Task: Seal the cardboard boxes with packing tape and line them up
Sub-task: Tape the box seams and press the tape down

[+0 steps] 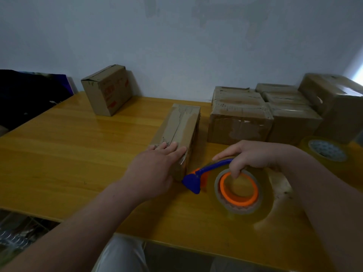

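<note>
Two hands working: box pinned, tape gripped

Left hand (157,167) fingers (172,149) straight, pressing the long box (176,126) near end on tabletop (78,154). Right hand (253,156) fingers (234,169) curled round tape dispenser (222,190), just right of left fingers. Other boxes (239,118) grouped beyond right fingers.

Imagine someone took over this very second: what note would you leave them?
Left hand: flat, pressing the near end of the long box mid-table.
Right hand: grips the tape dispenser right beside that end.
Done: a cluster of boxes stands together at the back right, a spare tape roll beside them.
Left: finish taping this box and line it up with the others; the lone box at the back left stands apart, sealed or not I cannot tell.
</note>
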`<state>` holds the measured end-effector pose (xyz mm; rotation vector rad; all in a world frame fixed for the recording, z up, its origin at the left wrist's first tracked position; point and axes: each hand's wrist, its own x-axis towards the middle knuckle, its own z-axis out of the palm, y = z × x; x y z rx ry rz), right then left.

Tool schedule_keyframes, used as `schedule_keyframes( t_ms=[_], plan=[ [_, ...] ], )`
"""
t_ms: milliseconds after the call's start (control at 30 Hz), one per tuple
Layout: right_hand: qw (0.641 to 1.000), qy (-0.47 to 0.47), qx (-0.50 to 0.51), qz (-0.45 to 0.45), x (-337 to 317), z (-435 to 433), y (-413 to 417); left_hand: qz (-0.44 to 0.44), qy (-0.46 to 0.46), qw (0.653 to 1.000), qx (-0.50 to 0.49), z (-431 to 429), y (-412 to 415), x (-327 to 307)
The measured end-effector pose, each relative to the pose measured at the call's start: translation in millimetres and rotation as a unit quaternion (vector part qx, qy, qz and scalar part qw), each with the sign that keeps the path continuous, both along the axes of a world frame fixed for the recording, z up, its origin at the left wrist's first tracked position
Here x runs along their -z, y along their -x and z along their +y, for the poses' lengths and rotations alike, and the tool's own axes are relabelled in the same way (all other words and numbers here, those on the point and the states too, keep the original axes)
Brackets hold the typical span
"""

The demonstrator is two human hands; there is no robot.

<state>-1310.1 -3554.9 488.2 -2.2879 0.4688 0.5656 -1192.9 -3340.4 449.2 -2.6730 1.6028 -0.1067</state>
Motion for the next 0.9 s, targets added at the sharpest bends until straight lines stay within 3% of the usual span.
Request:
schedule_keyframes(
  t_ms=[100, 167, 300, 500, 667, 767, 833, 900],
  plan=[
    [0.999, 0.042, -0.002, -0.01, -6.0, 2.5, 6.3, -0.003, 0.01, 1.0, -0.004, 0.1, -0.2, 0.8],
    [0.991, 0.131, 0.009, -0.04, -8.9, -0.3, 14.8, -0.005, 0.016, 1.0, -0.01, -1.1, -0.4, 1.6],
    [0.947, 0.283, 0.058, -0.137, 4.4, -4.1, 31.3, -0.011, 0.043, 0.999, -0.017, -2.7, -1.5, 4.1],
    [0.878, 0.443, 0.054, -0.176, 35.6, 24.1, 36.1, 0.013, 0.073, 0.997, -0.028, -1.1, -2.5, 6.2],
    [0.883, 0.447, 0.062, -0.132, 59.7, 43.8, 33.4, 0.028, 0.124, 0.991, -0.034, -0.7, -7.5, 11.5],
    [0.866, 0.455, 0.073, -0.196, 60.3, 53.5, 25.8, 0.024, 0.132, 0.99, -0.032, -0.4, -7.4, 13.8],
    [0.888, 0.384, 0.062, -0.247, 56.7, 65.7, 15.2, 0.019, 0.134, 0.99, -0.035, -1.7, -7.5, 14.5],
    [0.929, 0.28, 0.034, -0.24, 54.7, 82.3, 2.1, 0.02, 0.137, 0.99, -0.036, -2.1, -7.9, 14.6]
  ],
)
